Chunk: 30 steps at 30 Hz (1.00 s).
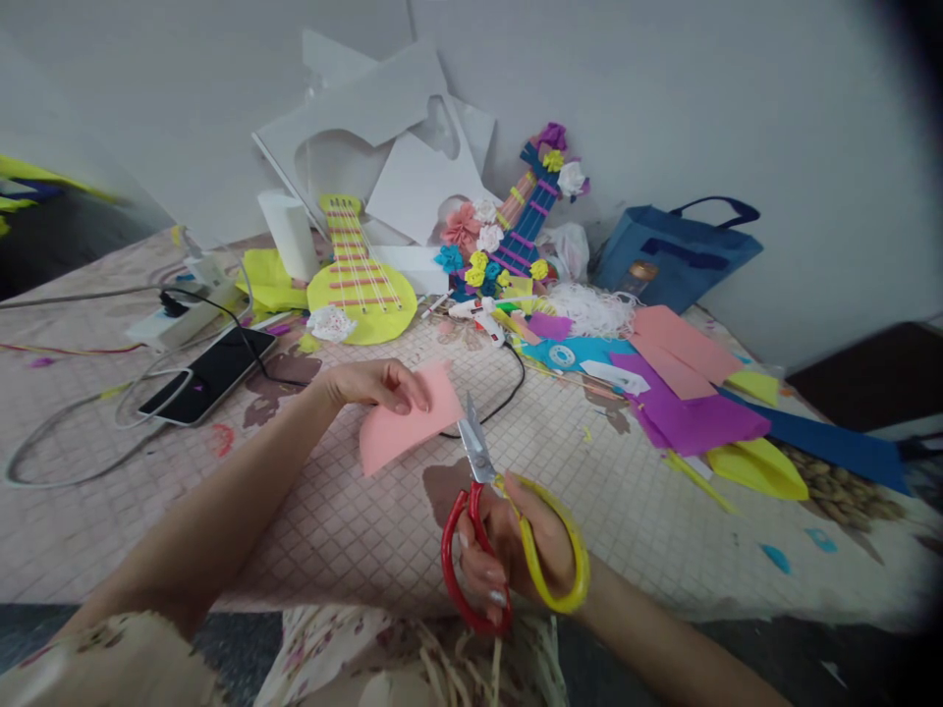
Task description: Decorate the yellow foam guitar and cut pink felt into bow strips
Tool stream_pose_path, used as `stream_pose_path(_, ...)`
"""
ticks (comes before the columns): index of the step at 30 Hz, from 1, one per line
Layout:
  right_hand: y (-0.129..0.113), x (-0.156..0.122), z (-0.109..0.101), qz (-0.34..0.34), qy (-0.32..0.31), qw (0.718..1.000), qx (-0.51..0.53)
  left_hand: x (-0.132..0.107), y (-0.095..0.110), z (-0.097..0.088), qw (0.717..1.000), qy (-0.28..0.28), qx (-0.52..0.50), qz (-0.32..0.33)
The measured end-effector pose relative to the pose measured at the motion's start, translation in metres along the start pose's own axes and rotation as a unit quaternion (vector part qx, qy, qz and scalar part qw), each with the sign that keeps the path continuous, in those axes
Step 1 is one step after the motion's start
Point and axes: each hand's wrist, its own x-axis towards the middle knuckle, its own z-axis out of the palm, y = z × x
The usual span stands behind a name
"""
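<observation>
the hands were apart. the left hand (379,383) was clamped on the pink paper (402,437) over the surface (324,535), thumb against fingers, presumably to steady the sheet and leave its right side exposed. the right hand (510,530) gripped the scissors (480,462) through both handle loops, apparently for blade control. the blades pointed forward beside the paper's right edge; contact could not be determined. the glue gun (482,319) lay beyond, probably placed for reach.

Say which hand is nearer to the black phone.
Left. The left hand, pinching pink paper, is to the right of the black phone, with a gap between; the right hand, holding scissors, is farther right and lower in view.
</observation>
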Motion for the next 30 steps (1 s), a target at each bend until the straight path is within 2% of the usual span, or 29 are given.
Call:
stream_pose_path(5, 0.0023, 0.0003, -0.0013, -0.025, -0.007, 1.0, 0.003, -0.0001, -0.0011, -0.001, 1.0, 0.003, 0.002, 0.003)
stream_pose_path(15, 0.0038, -0.0007, -0.0038, -0.018, 0.023, 1.0, -0.001, -0.0008, -0.001, -0.0016, 1.0, 0.004, 0.011, -0.002)
stream_pose_path(30, 0.0056, -0.0044, -0.0071, -0.008, 0.031, 0.999, 0.013, -0.0023, -0.0052, -0.0049, 1.0, 0.006, 0.005, -0.019)
